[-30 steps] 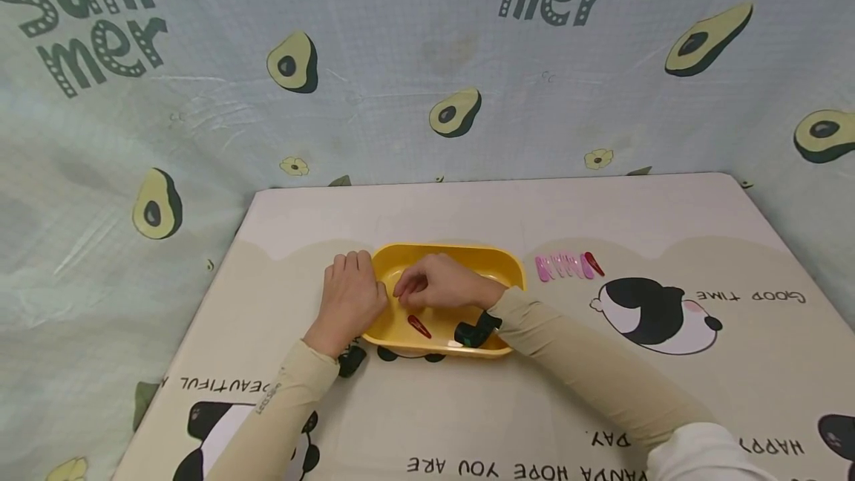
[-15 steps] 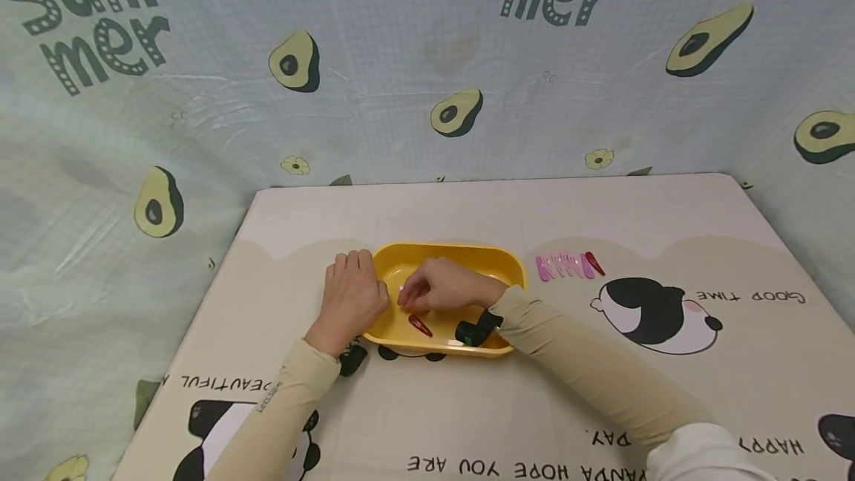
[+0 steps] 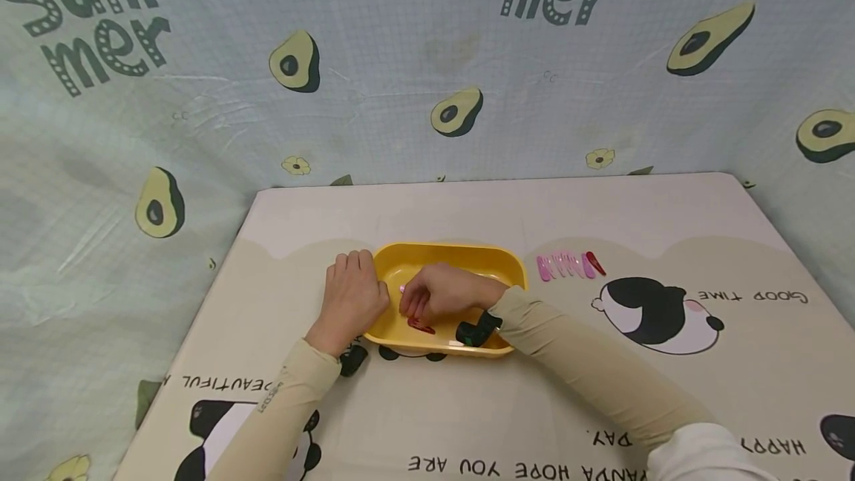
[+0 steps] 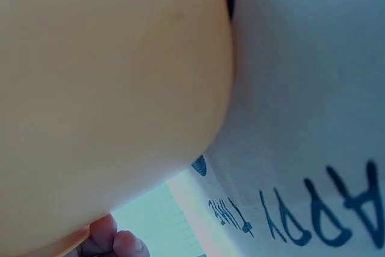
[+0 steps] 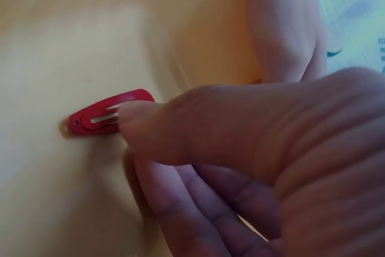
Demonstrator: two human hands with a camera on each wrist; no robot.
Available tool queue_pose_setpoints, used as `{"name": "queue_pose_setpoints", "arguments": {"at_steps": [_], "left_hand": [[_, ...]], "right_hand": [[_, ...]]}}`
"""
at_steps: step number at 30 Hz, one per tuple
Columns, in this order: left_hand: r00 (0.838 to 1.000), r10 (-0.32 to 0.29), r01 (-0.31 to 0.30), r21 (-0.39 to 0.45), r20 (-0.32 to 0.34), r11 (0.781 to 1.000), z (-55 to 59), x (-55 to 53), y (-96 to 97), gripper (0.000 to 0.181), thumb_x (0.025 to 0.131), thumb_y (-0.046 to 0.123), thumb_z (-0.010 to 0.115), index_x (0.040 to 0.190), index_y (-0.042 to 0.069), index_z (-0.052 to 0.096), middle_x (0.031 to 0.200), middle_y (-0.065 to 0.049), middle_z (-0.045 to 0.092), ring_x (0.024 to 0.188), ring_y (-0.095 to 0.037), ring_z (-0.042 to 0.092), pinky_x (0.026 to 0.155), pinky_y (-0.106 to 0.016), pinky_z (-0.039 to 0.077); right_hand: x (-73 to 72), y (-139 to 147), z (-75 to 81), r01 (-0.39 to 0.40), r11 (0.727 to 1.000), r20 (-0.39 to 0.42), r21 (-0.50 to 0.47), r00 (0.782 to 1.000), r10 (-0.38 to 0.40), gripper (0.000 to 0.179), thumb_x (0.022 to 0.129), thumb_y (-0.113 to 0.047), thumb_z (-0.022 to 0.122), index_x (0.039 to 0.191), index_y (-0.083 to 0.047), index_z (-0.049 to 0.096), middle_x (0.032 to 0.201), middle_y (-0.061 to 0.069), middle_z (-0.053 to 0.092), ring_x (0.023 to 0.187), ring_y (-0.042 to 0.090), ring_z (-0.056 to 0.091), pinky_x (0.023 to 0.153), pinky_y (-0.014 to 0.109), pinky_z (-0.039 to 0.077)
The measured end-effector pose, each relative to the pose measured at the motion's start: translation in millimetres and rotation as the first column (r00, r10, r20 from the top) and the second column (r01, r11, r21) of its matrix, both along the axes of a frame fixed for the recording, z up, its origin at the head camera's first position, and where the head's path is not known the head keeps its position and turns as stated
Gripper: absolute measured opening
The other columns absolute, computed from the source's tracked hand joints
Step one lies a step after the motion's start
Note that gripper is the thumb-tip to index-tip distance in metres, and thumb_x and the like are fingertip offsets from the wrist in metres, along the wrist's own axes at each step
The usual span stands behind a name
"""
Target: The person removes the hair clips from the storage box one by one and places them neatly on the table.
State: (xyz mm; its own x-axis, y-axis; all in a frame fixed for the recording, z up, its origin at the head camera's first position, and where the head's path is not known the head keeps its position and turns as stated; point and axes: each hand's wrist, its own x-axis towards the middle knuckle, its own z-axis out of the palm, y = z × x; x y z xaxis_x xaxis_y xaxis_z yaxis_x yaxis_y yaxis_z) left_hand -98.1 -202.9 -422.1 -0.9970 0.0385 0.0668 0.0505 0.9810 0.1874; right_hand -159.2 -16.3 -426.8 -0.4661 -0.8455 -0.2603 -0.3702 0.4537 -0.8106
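Note:
My right hand (image 3: 444,292) reaches down into a yellow tray (image 3: 461,249). Thumb and forefinger pinch a red snap hair clip (image 5: 99,115) at its wide end, in the right wrist view. The clip's narrow end points away from the hand, low over the tray floor. My left hand (image 3: 350,295) grips the tray's left rim with fingers bent over it. Just left of the right fingertips, a small bit of pink (image 3: 402,289) shows inside the tray. A pale yellow-tan surface fills much of the left wrist view, with a few fingertips (image 4: 126,242) below it.
Right of the tray, several pink hair clips (image 3: 564,266) lie in a row, with a red hair clip (image 3: 596,263) at its end. A black wrist device (image 3: 477,330) on my right arm overlaps the tray's front right. The table (image 3: 534,407) has a printed cover.
My right hand has moved slightly toward me and right, down to the red hair clip in the tray, and now pinches it. My left hand has stayed on the rim.

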Motion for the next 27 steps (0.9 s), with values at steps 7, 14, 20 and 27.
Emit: {"name": "queue_pose_setpoints", "arguments": {"at_steps": [7,14,20,27], "left_hand": [[1.000,-0.001,0.001,0.002,-0.009,1.000,0.6,-0.3,-0.1,0.023,0.091,0.015,0.051,0.105,-0.004,0.051,0.089,-0.015,0.050,0.089,-0.032,0.041,0.078,-0.039,0.031],[1.000,-0.006,0.006,0.005,-0.018,1.000,1.4,-0.4,0.6,0.021,0.091,0.014,0.052,0.103,-0.004,0.051,0.089,-0.016,0.050,0.089,-0.033,0.041,0.077,-0.039,0.031],[1.000,-0.005,0.005,0.003,-0.014,1.000,1.5,-0.3,0.7,0.020,0.091,0.014,0.051,0.102,-0.004,0.050,0.088,-0.016,0.050,0.089,-0.033,0.041,0.077,-0.039,0.031],[1.000,-0.002,0.002,0.005,-0.009,1.000,1.0,-0.2,0.3,0.020,0.091,0.014,0.051,0.102,-0.004,0.050,0.089,-0.016,0.051,0.089,-0.033,0.042,0.078,-0.039,0.032]], "right_hand": [[1.2,-1.0,3.1,-0.036,0.999,0.000,0.019,0.999,0.036,0.033,0.080,0.010,0.070,0.109,-0.005,0.076,0.095,0.004,0.075,0.083,0.011,0.066,0.079,0.018,0.055],[2.0,-0.5,3.5,-0.081,0.995,-0.033,0.052,0.996,0.082,0.031,0.083,0.007,0.075,0.108,-0.010,0.077,0.094,0.001,0.071,0.080,0.009,0.059,0.076,0.017,0.051],[2.1,-0.8,4.1,-0.109,0.992,-0.080,0.070,0.990,0.115,0.029,0.084,0.005,0.074,0.108,-0.011,0.078,0.096,0.001,0.072,0.082,0.008,0.058,0.078,0.016,0.050],[2.0,-1.1,2.7,-0.129,0.989,-0.117,0.066,0.984,0.136,0.029,0.084,0.006,0.072,0.107,-0.011,0.078,0.092,0.000,0.071,0.080,0.007,0.057,0.077,0.016,0.050]]}}
